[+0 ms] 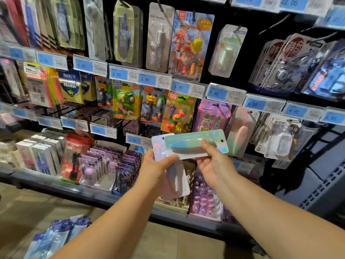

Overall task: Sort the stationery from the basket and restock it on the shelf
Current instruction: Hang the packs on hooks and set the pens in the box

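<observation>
My left hand [158,165] grips a pale pink blister pack [176,181] that hangs down below the fingers. My right hand [212,161] pinches a blue-green blister pack [188,143], held sideways in front of the shelf, overlapping the top of the pink one. Both packs hold a rounded, pen-shaped item. On the peg just right of my hands hangs a matching pink-and-green pack [240,131]. Another green pack of the same kind [226,51] hangs one row higher. Blue packs [56,238] lie at the lower left, probably in the basket, whose rim is not visible.
The shelf wall carries pegs of erasers [177,113], sticky notes [70,86], compasses and correction tapes [281,141], with blue price tags [217,93] along each rail. Boxes of purple items [104,165] stand on the bottom ledge [74,191]. A dark panel [321,184] is at right.
</observation>
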Available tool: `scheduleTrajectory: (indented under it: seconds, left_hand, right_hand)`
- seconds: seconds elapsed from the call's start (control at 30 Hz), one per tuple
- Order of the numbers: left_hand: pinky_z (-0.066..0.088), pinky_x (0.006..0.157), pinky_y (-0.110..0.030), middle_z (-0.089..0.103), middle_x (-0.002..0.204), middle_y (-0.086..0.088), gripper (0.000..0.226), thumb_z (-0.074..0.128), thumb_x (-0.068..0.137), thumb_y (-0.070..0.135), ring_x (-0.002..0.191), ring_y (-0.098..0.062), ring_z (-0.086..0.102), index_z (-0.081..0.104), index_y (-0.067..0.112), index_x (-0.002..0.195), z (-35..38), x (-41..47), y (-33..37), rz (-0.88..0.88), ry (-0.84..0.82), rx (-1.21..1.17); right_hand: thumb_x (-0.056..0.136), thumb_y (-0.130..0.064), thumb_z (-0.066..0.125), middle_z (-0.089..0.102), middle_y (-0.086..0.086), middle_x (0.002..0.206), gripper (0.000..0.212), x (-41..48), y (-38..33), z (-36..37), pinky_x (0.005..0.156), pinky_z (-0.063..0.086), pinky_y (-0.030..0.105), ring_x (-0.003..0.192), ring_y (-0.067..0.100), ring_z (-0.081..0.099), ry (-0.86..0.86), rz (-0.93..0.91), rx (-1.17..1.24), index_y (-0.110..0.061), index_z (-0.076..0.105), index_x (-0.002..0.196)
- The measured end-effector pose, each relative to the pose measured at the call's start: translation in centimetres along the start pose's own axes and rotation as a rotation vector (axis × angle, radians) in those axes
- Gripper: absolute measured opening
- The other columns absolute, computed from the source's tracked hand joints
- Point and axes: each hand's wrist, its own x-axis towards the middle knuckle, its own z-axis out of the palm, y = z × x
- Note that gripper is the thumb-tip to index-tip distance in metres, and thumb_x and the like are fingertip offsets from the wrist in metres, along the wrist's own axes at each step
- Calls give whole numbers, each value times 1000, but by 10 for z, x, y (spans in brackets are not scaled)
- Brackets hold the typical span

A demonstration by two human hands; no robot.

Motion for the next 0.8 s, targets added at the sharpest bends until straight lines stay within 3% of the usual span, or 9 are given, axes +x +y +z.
scheduleTrajectory:
  seconds: [0.1,0.2,0.4,0.5,0.6,0.8]
  left_hand:
    - [55,86,-50,70,110,-17,80,85,51,32,97,-34,68,57,8,122,7,-4,-4,4,-19,36]
    - [55,87,-49,69,112,-20,80,86,53,27,96,-34,68,57,6,124,12,-5,-6,-14,-67,15]
    - [56,73,-42,70,104,-16,44,77,80,6,82,-24,69,56,6,119,13,-6,-3,-102,-100,-3]
    - [57,81,-49,70,105,-14,33,71,86,6,87,-28,68,56,10,115,11,-5,0,-123,-46,-20]
    - [54,87,-53,69,104,-15,21,65,90,5,89,-31,67,58,13,109,9,-4,2,-128,-60,-4]
    - [48,97,-57,63,116,-12,40,62,90,5,108,-35,62,50,18,126,18,-1,-6,-136,-117,-15]
  right_hand:
    - [85,2,66,73,9,98,34,-5,6,5,65,59,32,81,19,72,-51,18,-17,-13,58,114]
    - [87,1,63,70,16,109,37,-2,3,8,63,60,33,89,25,70,-88,10,-109,-7,56,124]
    - [88,4,60,65,15,120,51,10,-26,-3,69,58,43,103,29,65,-123,-93,-215,-12,44,134]
    - [86,3,63,60,8,125,60,15,-52,-19,84,53,44,112,26,59,-136,-163,-386,-19,38,136]
    - [84,3,65,64,3,109,46,16,-71,-36,76,51,36,98,20,61,-143,-187,-574,-19,48,121]
    - [85,5,62,63,5,92,29,24,-95,-66,67,45,32,82,20,58,-18,-200,-558,-19,51,97]
